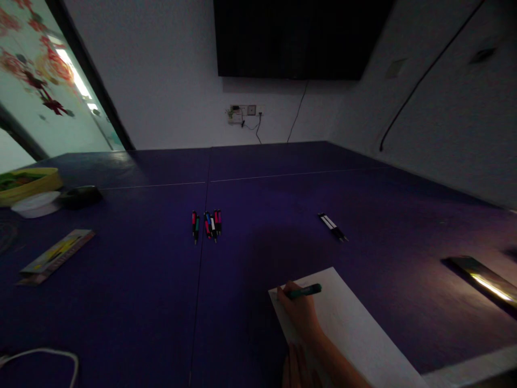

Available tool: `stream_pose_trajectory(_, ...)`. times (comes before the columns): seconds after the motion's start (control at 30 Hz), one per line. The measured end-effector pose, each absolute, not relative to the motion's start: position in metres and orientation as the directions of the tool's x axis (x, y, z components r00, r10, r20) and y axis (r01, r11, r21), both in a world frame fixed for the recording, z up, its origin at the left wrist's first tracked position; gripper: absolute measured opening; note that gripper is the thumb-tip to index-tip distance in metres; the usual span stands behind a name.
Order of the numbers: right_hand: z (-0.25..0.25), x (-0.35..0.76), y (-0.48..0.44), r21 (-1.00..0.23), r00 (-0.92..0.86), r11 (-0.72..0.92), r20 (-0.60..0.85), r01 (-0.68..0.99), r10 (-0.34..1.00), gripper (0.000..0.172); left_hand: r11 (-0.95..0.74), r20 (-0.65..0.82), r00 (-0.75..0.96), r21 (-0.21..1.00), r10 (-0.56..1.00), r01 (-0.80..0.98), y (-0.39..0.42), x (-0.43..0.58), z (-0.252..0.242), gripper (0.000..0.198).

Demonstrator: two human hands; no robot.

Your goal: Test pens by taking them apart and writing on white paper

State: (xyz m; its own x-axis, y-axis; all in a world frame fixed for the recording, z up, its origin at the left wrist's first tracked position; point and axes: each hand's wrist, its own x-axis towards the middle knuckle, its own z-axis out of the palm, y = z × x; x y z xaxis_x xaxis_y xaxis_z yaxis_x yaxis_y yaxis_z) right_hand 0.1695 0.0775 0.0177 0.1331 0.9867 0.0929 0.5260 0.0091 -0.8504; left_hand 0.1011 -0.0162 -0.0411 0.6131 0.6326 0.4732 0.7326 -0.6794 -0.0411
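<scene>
My right hand [302, 312] is closed around a green pen [306, 291], near the far left corner of a white sheet of paper [347, 323]. The pen's rear end points right, and its tip is hidden by the fingers. Below the right wrist, at the bottom edge of the view, my left hand [297, 369] lies flat with fingers stretched out over the paper's left edge. Beyond the paper, several pens [213, 225] with coloured barrels lie close together. Two white-and-black pens [333, 227] rest side by side farther right.
A lit lamp bar [484, 277] lies on the purple table [242, 178] at right. To the left are a flat carton [56, 256], a yellow basket [36, 180], a white bowl [37, 205], a dark dish [81, 197] and a white cable [48, 351].
</scene>
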Motion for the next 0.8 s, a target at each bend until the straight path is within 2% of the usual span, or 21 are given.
stream_pose_trajectory(0.27, 0.015, 0.169, 0.078, -0.833, 0.159, 0.022, 0.131, 0.553, 0.979, 0.027, -0.572, 0.464, 0.486, 0.055, 0.741, 0.819, 0.075, 0.126, -0.066, 0.033)
stream_pose_trajectory(0.8, 0.014, 0.169, 0.077, -0.833, 0.152, 0.043, 0.151, 0.552, 0.977, 0.027, -0.586, 0.428, 0.488, 0.130, 0.761, 0.800, 0.076, 0.129, -0.074, 0.038)
